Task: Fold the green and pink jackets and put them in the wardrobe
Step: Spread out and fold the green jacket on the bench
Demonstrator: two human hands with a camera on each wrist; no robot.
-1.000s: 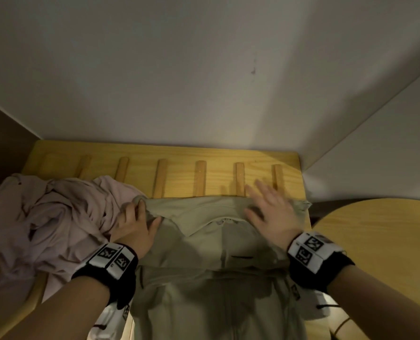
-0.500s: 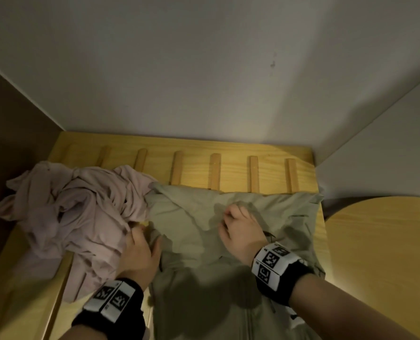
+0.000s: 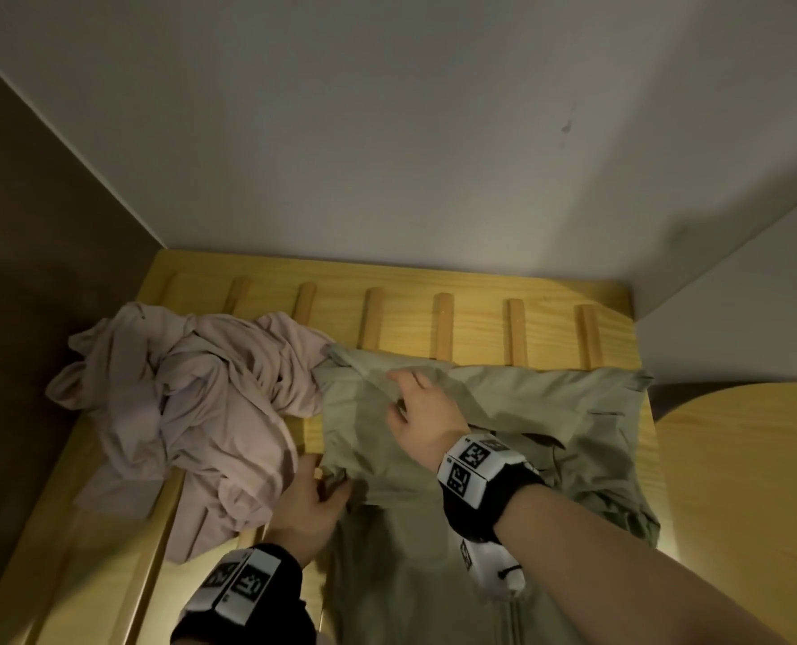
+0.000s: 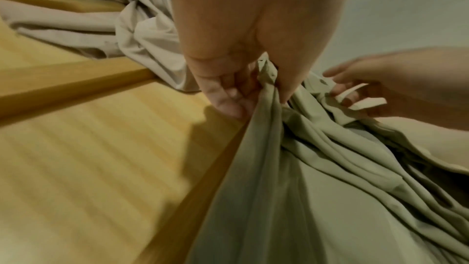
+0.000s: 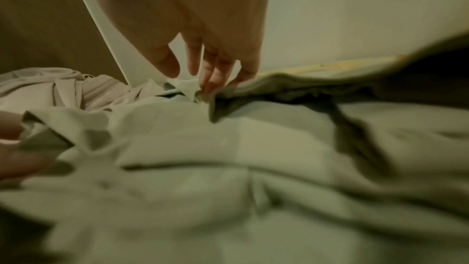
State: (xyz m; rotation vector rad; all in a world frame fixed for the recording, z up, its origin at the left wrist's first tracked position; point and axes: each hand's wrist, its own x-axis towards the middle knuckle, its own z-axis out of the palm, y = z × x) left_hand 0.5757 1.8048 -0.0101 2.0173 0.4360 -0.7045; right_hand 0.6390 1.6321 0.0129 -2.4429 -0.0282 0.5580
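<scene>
The green jacket lies spread on the wooden slatted surface, with its lower part running off the bottom of the head view. My left hand grips a bunch of its left edge between thumb and fingers, as the left wrist view shows against the green cloth. My right hand pinches a fold of the jacket near its upper left, fingers curled on the green fabric. The pink jacket lies crumpled to the left, its edge touching the green one.
A white wall rises right behind the slatted headboard with several round pegs. A brown wall closes the left side. A rounded wooden tabletop sits at the right. A wooden rail runs under the pink cloth.
My right hand went from lying flat at the jacket's top right to pinching cloth further left. My left hand slid down the left edge and took hold. The view shifted right.
</scene>
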